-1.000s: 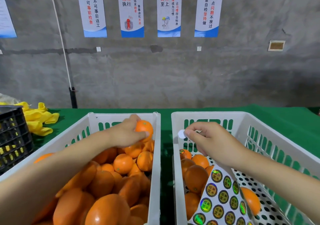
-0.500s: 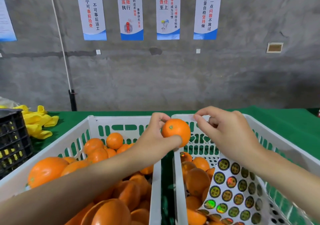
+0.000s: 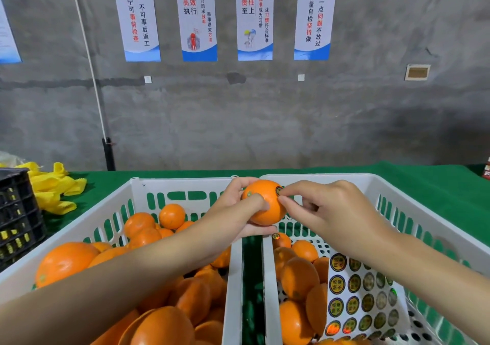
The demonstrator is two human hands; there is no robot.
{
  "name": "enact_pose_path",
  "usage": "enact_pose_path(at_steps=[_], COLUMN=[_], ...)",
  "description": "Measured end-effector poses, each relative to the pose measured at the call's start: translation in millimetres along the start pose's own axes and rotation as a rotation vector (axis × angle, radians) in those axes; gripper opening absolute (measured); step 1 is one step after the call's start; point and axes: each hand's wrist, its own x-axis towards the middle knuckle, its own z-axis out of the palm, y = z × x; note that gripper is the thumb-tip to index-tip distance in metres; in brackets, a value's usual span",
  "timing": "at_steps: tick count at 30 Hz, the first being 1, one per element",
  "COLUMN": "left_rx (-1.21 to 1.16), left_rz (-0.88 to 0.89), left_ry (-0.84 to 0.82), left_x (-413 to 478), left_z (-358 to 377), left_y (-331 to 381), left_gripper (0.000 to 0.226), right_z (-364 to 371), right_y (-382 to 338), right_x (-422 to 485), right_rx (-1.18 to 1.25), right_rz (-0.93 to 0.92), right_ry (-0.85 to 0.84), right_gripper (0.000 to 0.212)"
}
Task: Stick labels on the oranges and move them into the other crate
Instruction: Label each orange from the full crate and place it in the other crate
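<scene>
Grey concrete wall point(image 3: 265, 119) behind, four blue-white posters point(image 3: 197, 18) across it. Green-covered table point(image 3: 424, 182) below carries two white crates side by side with a narrow gap between them. Left crate point(image 3: 183, 182) is heaped with unlabelled oranges point(image 3: 66, 262). Right crate point(image 3: 313, 177) holds fewer oranges point(image 3: 299, 278), bunched on its left side, and a sticker sheet point(image 3: 363, 297) lying beside them. Black crate point(image 3: 16, 212) at the table's far left, yellow foam nets point(image 3: 53, 188) just behind it. Left hand point(image 3: 236, 212) is wrapped around one orange point(image 3: 265, 206), held up over the gap near the crates' far ends. Right hand point(image 3: 331, 212) has its fingers curled, index tip on a round label point(image 3: 279, 190) at the orange's upper right, thumb on the peel just below.
</scene>
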Motion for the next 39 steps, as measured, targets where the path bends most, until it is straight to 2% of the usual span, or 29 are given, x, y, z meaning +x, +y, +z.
enact_pose_path(at_steps=[5, 10, 17, 20, 24, 29, 33, 36, 39], left_rx=[-0.106, -0.139, -0.115, -0.085, 0.305, 0.517, 0.965, 1.084, 1.099], left_rz=[-0.036, -0.043, -0.049, -0.042, 0.125, 0.205, 0.300, 0.305, 0.214], left_ry=[0.013, 0.001, 0.026, 0.030, -0.017, -0.204, -0.368, -0.467, -0.517], left_x=[-1, -2, -1, 0, -3, -9, -9, -8, -7], left_z=[-1, 0, 2, 0, -1, 0, 3, 6, 3], left_y=[2, 5, 5, 4, -3, -11, -7, -1, -1], left_gripper=[0.040, 0.038, 0.037, 0.036, 0.043, 0.058, 0.065, 0.061, 0.044], right_z=[0, 5, 7, 6, 0, -4, 1, 4, 10], right_y=[0, 2, 3, 3, 7, 14, 15, 16, 16], right_x=[0, -2, -3, -3, 4, 10, 11, 9, 7], right_rx=[0.118, 0.166, 0.165, 0.207, 0.385, 0.543, 0.605, 0.602, 0.588], right_rz=[0.054, 0.092, 0.129, 0.149, 0.284, 0.421, 0.452, 0.468, 0.505], right_ry=[-0.063, -0.068, -0.122, -0.093, 0.019, 0.118, 0.110, 0.083, 0.044], right_gripper=[0.041, 0.050, 0.043, 0.035, 0.023, 0.021, 0.021, 0.021, 0.021])
